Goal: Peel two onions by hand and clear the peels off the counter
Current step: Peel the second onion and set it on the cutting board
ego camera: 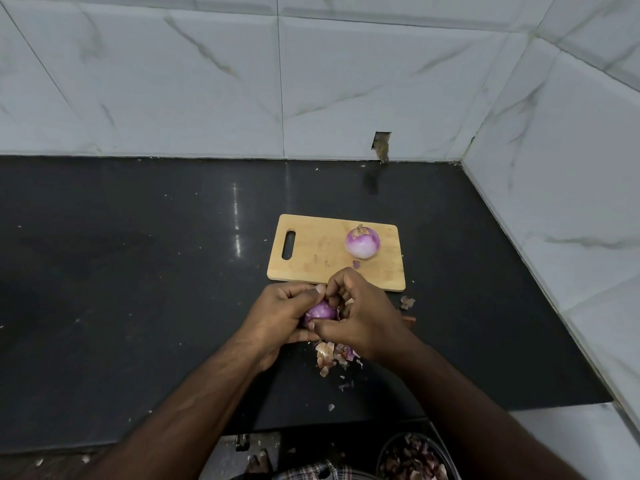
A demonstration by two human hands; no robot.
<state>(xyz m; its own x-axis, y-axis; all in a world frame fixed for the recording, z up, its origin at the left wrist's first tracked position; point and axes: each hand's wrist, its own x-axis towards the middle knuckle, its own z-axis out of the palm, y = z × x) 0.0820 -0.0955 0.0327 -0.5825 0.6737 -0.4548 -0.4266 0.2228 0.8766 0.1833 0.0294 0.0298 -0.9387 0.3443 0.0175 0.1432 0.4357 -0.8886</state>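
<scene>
Left hand [280, 308] cradles second onion [320, 311]; right hand [360, 318] pinches skin at its top. Pull strips downward onto peel pile [332, 355].

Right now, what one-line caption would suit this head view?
Both hands, left hand and right hand, peel an onion above a peel pile; a second onion waits on the board.

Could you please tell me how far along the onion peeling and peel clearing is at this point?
One peeled onion already sits on the cutting board. The second onion is in hand: the left hand holds it while the right hand picks at its skin. Still left: finishing that onion and clearing the peels scattered on the counter.
</scene>
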